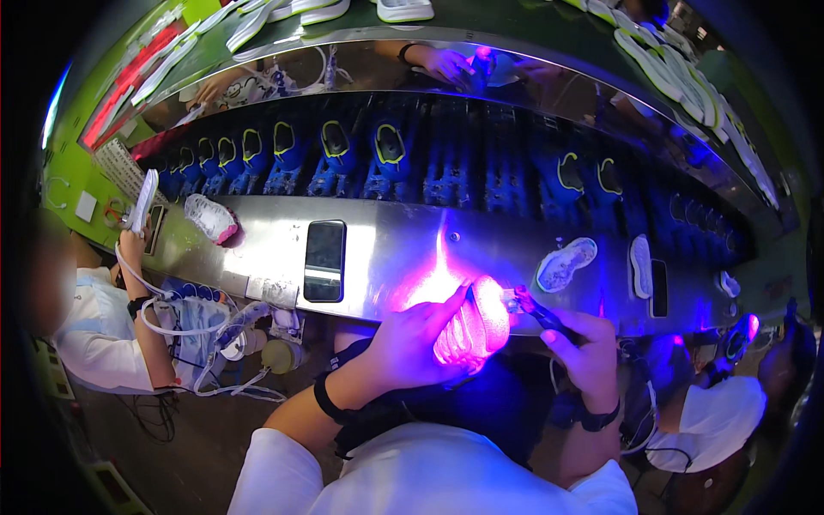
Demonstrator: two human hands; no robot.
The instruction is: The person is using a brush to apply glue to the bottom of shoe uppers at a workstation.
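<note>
Steel bench point(386, 249), phone point(324, 260) lying flat. Left hand point(412, 339) wraps shoe sole point(474, 326), tilted to catch violet light; right hand point(584, 343) pinches lamp tool point(536, 311) beside it.

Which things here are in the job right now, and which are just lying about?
In hand:
left hand holds the sole
right hand holds the lamp

Lying about:
phone
insole
white sole
bench
</note>
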